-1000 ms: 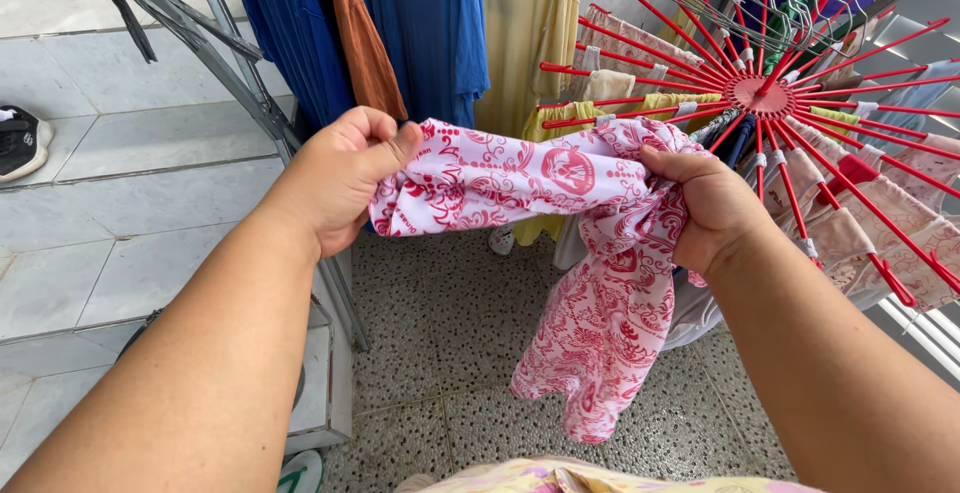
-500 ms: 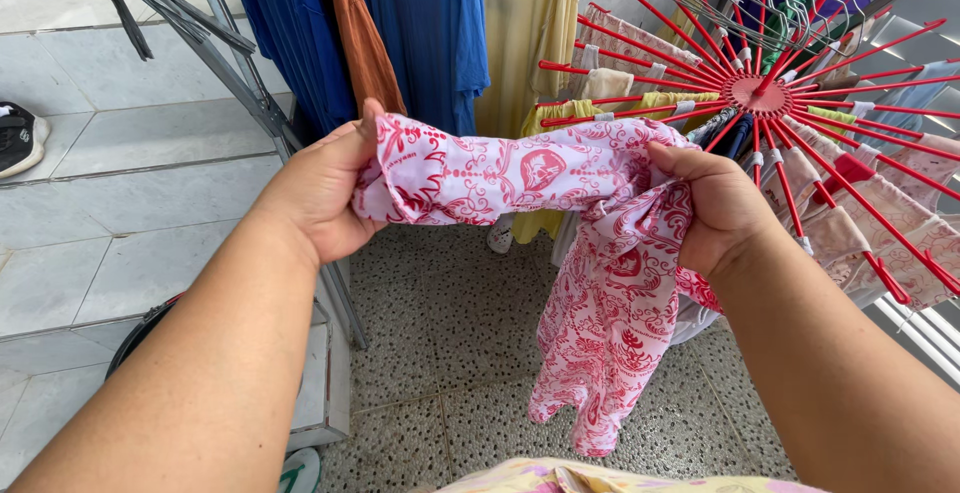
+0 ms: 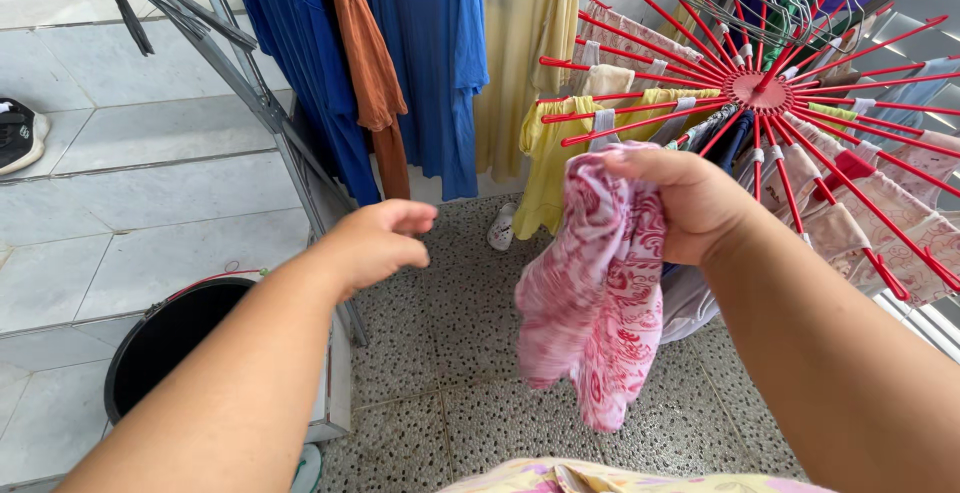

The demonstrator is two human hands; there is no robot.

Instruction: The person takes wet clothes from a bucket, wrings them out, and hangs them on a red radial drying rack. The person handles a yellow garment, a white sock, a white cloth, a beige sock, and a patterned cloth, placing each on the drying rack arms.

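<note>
Here the right hand [image 3: 690,203] fingers clutch the pink patterned cloth [image 3: 595,293] beside the red round hanger [image 3: 760,93]; the left hand [image 3: 375,243] fingers hang loosely wide, left of the cloth.

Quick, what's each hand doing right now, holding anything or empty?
Left hand: open, empty, fingers loosely curled, touching nothing.
Right hand: closed on the pink patterned cloth, which hangs down from its grip.
</note>
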